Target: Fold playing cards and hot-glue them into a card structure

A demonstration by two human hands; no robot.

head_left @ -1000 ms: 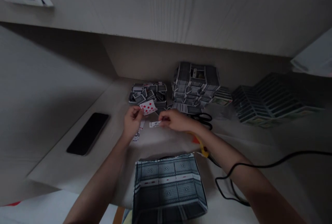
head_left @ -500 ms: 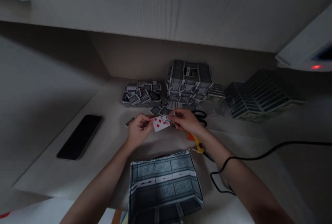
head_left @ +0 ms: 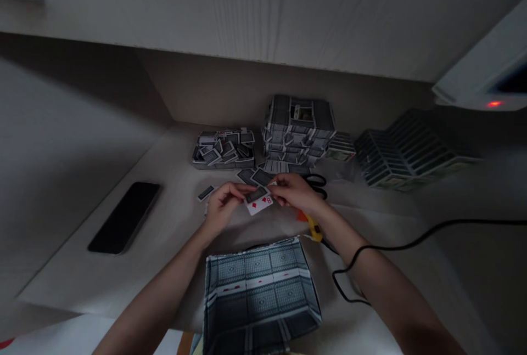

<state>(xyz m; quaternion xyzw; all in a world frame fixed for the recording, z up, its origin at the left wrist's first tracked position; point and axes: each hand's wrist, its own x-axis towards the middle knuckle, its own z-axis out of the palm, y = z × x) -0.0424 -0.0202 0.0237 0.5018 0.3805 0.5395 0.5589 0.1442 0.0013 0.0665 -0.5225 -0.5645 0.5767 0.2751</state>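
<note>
Both hands are holding a red-diamond card [head_left: 259, 209] and a smaller dark-backed piece [head_left: 257, 195] together.

The left hand [head_left: 223, 204] is gripping the card at its left side; the right hand [head_left: 291, 191] is gripping it at its right, above the desk [head_left: 181, 267], between the near card-covered box [head_left: 259, 283] and the loose cards [head_left: 261, 177]. The piece is overlapping the card's upper part; whether the two are joined cannot be told. Progress, as judged: this pairing is only partly complete, while the stacked card-covered form [head_left: 300, 133] is standing assembled, and loose cards and a filled tray [head_left: 222, 164] are remaining unassembled. The card is showing a white face, red diamonds and a corner 8, and is lying tilted.
</note>
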